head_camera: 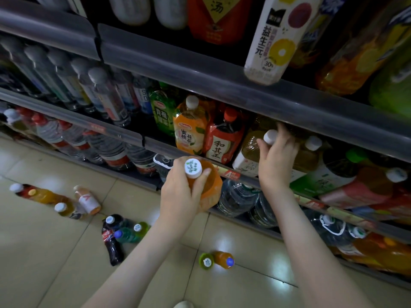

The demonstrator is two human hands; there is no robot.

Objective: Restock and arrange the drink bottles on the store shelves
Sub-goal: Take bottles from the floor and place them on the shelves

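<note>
Head view: the left hand [178,197] curls round an orange bottle [214,185], centre; the right hand [277,160] curls round a brown bottle [249,150]. Lower left, floor bottles [111,241] wait.

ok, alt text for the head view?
A person's left hand grips an orange bottle by its neck before stocked drink shelves, while the right hand holds a brown bottle on the shelf near its white cap. Loose bottles stand on the tiled floor below.

Glossy tile floor [55,263]; clear plastic bottles [106,150]; smooth shelf rail [200,70].
</note>
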